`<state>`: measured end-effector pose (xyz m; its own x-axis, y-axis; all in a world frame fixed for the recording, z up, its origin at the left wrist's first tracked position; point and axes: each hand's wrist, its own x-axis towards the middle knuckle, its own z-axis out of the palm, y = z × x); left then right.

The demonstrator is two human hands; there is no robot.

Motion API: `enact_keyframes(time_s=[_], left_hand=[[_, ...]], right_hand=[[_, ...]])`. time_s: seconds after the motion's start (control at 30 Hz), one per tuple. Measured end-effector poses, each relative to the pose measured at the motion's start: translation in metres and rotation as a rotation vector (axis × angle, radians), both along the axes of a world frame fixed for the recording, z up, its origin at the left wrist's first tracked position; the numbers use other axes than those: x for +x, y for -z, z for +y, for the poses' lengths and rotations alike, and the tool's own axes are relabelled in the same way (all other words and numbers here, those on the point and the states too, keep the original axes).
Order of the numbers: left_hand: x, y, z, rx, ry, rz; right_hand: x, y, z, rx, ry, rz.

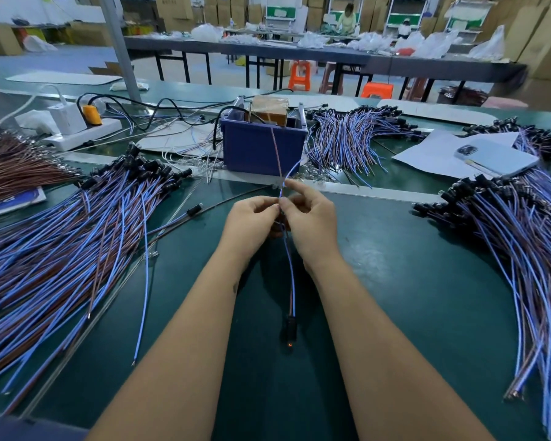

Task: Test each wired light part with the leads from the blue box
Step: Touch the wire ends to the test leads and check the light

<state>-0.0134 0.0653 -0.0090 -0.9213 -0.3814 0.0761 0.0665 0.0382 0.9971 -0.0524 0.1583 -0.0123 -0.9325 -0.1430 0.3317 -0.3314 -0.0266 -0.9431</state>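
Toward the middle of the green surface (pixel 395 281), the left hand (pixel 252 222) and right hand (pixel 310 218) each keep a pinching grip on the thin blue and brown leads (pixel 279 154) from the dark blue plastic box (pixel 261 148), pressed against the blue-and-brown wires of a black-capped light part (pixel 291 327), whose tip glows orange near the front edge.

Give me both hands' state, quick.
Left hand: pinching wire ends of the light part.
Right hand: pinching the leads against those wire ends.
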Motion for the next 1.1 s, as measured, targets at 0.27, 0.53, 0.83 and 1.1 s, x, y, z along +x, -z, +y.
enact_keyframes(time_s=[0.27, 0.53, 0.83, 1.1], left_hand=[[0.000, -0.007, -0.002, 0.238, -0.067, -0.020], [-0.001, -0.003, -0.012, 0.327, -0.162, 0.048], [-0.003, 0.001, -0.017, 0.473, -0.222, 0.124], [0.007, 0.005, 0.006, -0.094, -0.136, 0.282]], right_hand=[[0.002, 0.002, 0.000, 0.088, 0.001, 0.123], [0.010, 0.005, -0.001, 0.209, -0.200, 0.266], [0.011, -0.001, 0.007, 0.056, -0.398, 0.064], [0.002, -0.001, 0.014, -0.256, 0.015, -0.221]])
